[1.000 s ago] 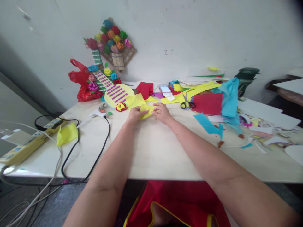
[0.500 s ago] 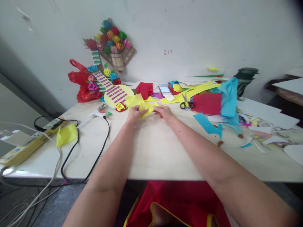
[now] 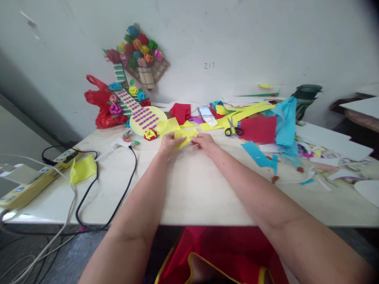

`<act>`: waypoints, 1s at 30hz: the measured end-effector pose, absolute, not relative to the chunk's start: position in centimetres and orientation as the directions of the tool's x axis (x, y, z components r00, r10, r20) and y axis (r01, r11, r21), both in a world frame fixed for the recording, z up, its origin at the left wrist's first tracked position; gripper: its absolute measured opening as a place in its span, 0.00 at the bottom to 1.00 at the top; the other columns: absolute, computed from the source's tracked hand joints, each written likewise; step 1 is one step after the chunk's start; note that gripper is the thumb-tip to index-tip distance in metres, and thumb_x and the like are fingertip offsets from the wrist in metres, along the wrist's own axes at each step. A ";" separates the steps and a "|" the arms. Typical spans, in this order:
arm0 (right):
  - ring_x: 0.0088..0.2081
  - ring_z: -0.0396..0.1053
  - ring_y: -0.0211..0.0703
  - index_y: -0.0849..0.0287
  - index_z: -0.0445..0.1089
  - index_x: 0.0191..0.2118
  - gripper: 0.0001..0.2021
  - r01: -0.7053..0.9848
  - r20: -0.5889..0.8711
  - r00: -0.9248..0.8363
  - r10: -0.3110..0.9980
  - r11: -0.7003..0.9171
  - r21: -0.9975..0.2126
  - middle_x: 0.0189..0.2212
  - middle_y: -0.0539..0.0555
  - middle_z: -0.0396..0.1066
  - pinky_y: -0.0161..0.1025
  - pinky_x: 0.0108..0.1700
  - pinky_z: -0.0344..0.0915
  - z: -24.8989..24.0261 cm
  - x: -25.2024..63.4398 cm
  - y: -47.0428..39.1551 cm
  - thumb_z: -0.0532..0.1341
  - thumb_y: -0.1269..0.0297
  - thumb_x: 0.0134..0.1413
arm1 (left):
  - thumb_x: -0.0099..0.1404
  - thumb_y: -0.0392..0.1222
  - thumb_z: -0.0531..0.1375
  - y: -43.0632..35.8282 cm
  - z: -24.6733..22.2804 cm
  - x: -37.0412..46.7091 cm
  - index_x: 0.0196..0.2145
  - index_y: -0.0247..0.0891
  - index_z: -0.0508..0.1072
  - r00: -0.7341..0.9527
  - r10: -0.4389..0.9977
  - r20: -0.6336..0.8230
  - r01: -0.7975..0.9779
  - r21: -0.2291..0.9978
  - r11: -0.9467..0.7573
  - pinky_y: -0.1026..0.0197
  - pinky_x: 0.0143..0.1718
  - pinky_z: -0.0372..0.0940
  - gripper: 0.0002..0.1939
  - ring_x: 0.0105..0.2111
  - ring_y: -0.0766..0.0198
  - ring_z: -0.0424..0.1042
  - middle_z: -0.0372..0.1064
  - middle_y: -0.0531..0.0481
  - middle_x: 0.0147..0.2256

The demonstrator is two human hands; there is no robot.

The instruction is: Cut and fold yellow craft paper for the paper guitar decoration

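Note:
Both hands hold a small yellow crepe paper piece [image 3: 181, 142] just above the table. My left hand [image 3: 168, 144] pinches its left side, with the thumb lying over the paper. At its right edge my right hand [image 3: 205, 142] is closed, thumb and forefinger together on the paper. Behind the left hand another yellow paper sheet [image 3: 170, 124] lies against the round yellow end of a guitar-shaped craft [image 3: 142, 112]. A red-and-yellow paper rose [image 3: 150, 134] sits left of my left hand.
Black-handled scissors [image 3: 233, 129] lie to the right, by red paper [image 3: 257, 129] and blue paper [image 3: 286, 120]. A white glue gun [image 3: 122, 142] with a black cord is at left, near a power strip [image 3: 38, 177]. Paper scraps [image 3: 322, 157] litter the right side.
My right thumb and fingers have shifted slightly left along the edge of the yellow paper. The left hand keeps its hold, almost unmoved.

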State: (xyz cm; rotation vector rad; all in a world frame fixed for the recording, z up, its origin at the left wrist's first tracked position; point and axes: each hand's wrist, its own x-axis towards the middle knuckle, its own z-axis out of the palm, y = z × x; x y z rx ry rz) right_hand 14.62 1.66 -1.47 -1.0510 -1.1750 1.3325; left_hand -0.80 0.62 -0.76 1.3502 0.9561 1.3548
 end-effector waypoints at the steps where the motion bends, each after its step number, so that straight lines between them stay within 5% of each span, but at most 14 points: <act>1: 0.22 0.67 0.36 0.61 0.62 0.17 0.13 -0.138 0.015 -0.086 0.996 0.003 -0.990 0.19 0.50 0.68 0.29 0.15 0.50 -1.5 14.6 1.7 0.67 0.61 0.29 | 0.38 0.44 0.66 0.6 -0.8 -0.8 0.30 0.32 0.72 0.080 0.968 0.239 -0.102 0.968 -0.231 0.63 0.27 0.63 0.19 0.26 0.63 0.69 0.70 0.49 0.25; 8: 0.23 0.67 0.38 0.61 0.62 0.17 0.14 -0.095 0.063 -0.043 0.997 0.058 -0.994 0.17 0.50 0.67 0.29 0.15 0.51 -1.5 14.6 1.7 0.68 0.60 0.28 | 0.37 0.44 0.67 0.8 -0.8 -0.8 0.29 0.32 0.72 0.069 0.970 0.233 -0.095 0.969 -0.226 0.62 0.28 0.63 0.20 0.26 0.63 0.69 0.70 0.49 0.25; 13: 0.25 0.69 0.39 0.62 0.67 0.26 0.16 -0.199 0.032 -0.161 0.986 0.000 -0.980 0.24 0.55 0.71 0.29 0.15 0.54 -1.2 15.1 1.5 0.64 0.53 0.36 | 0.37 0.43 0.67 0.9 -0.7 -1.0 0.30 0.32 0.72 0.072 0.966 0.249 -0.110 0.964 -0.241 0.62 0.28 0.63 0.20 0.26 0.64 0.69 0.70 0.49 0.24; 18: 0.27 0.68 0.38 0.61 0.68 0.30 0.17 -0.152 0.075 -0.099 0.992 0.059 -0.987 0.27 0.54 0.70 0.29 0.17 0.56 -0.5 15.7 1.4 0.62 0.51 0.37 | 0.37 0.42 0.67 0.7 -0.5 -1.1 0.32 0.32 0.72 0.106 0.968 0.228 -0.078 0.972 -0.221 0.62 0.29 0.63 0.21 0.26 0.63 0.69 0.70 0.49 0.25; 30: 0.18 0.55 0.31 0.62 0.66 0.17 0.13 0.040 0.198 -0.158 0.967 0.207 -0.978 0.13 0.44 0.59 0.32 0.23 0.53 -1.4 15.8 1.8 0.66 0.58 0.27 | 0.38 0.40 0.67 0.3 -0.2 -0.2 0.40 0.33 0.71 0.276 0.935 0.224 0.063 0.966 -0.250 0.64 0.31 0.63 0.27 0.26 0.66 0.69 0.71 0.51 0.27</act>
